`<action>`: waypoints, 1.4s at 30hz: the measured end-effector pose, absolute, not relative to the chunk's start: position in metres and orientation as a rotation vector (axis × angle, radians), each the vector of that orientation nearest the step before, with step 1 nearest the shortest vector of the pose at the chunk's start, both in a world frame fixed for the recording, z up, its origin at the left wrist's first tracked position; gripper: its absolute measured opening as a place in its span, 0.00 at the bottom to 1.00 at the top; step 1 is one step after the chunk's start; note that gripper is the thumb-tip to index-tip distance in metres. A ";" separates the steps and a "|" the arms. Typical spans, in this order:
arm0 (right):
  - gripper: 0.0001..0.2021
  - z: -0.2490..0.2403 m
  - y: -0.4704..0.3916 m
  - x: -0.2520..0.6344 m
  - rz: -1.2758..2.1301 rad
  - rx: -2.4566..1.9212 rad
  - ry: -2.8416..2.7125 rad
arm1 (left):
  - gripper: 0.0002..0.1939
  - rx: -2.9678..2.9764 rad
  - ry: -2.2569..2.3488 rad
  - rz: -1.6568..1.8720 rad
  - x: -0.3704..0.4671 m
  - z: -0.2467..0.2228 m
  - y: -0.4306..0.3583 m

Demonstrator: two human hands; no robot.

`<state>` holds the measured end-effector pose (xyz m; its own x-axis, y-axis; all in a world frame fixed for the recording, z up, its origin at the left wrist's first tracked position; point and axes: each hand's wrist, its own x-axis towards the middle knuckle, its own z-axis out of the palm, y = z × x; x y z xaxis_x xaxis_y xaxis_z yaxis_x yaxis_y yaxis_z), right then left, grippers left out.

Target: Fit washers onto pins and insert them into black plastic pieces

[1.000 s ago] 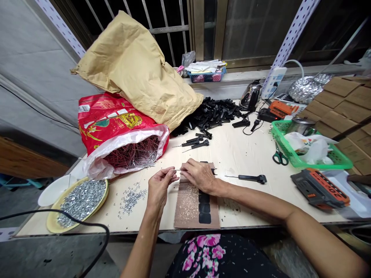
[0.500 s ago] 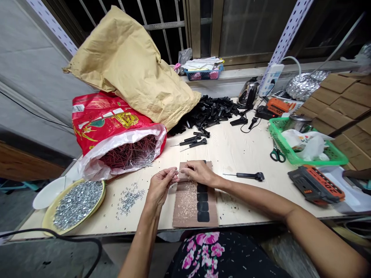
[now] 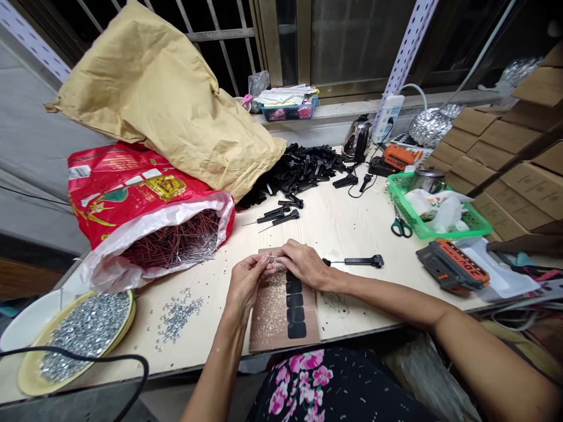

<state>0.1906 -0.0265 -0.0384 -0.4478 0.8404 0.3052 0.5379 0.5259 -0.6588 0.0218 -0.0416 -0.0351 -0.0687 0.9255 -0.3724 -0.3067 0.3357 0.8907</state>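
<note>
- Thin pin (image 3: pixel 275 256), light-coloured: between both hands, above the upper end of a brown board (image 3: pixel 267 334).
- Left hand (image 3: pixel 244 280): thumb and forefinger pressed together on the pin's near end.
- Right hand (image 3: pixel 305 266): fingers curled together, closed around its other end; remainder hidden behind knuckles.
- On the board: pale crumbs and a row of black squares (image 3: pixel 296 315).
- Yellow bowl (image 3: pixel 27 375): filled with small silver washers; more scattered on the table (image 3: pixel 338 234) beside it.
- Red bag (image 3: pixel 127 176): lying on its side, mouth open, packed with dark red rods (image 3: pixel 176 240).
- Green basket (image 3: pixel 468 232): metal pot and plastic bag inside.
- Right of the right hand: black handle (image 3: pixel 363 262) with thin rod, lying flat.
- Farther back: heap of black handles (image 3: pixel 308 167), paper sack (image 3: pixel 162 88) above red bag.
- Right side: scissors (image 3: pixel 402 227), orange-and-black battery (image 3: pixel 453 266), stacked cartons (image 3: pixel 505 143).
- Behind: dark window (image 3: pixel 347 41).
</note>
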 end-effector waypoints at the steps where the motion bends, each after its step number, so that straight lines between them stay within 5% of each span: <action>1: 0.09 -0.039 -0.027 0.192 0.586 -1.140 -2.185 | 0.20 0.667 1.239 1.143 0.023 -0.034 -0.041; 8: 0.09 -0.040 -0.022 0.209 0.694 -1.124 -2.158 | 0.21 0.787 1.279 1.067 0.029 -0.040 -0.042; 15: 0.12 -0.062 -0.008 0.251 0.420 -1.247 -2.294 | 0.36 1.088 1.519 1.104 0.027 -0.050 -0.056; 22: 0.12 -0.078 -0.007 0.257 0.246 -1.183 -2.458 | 0.34 1.228 1.713 1.139 0.026 -0.067 -0.062; 27: 0.17 -0.083 -0.053 0.250 0.343 -0.526 -2.750 | 0.32 1.305 1.823 1.145 0.027 -0.072 -0.063; 31: 0.18 -0.068 -0.039 0.247 0.391 -0.972 -2.502 | 0.31 1.303 1.863 1.166 0.028 -0.075 -0.062; 33: 0.22 -0.061 -0.035 0.245 0.421 -0.943 -2.511 | 0.31 1.288 1.862 1.188 0.028 -0.077 -0.062; 37: 0.13 -0.057 -0.046 0.242 0.564 -0.616 -2.673 | 0.30 1.275 1.860 1.206 0.029 -0.076 -0.062; 42: 0.17 -0.061 -0.050 0.239 0.453 -0.818 -2.651 | 0.30 1.293 1.871 1.193 0.031 -0.073 -0.063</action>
<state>0.2389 -0.0500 -0.0608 -0.7810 0.5863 0.2152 0.4816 0.7848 -0.3900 0.0315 -0.0625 -0.0731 -0.3734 0.9270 0.0352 0.4231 0.1364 0.8958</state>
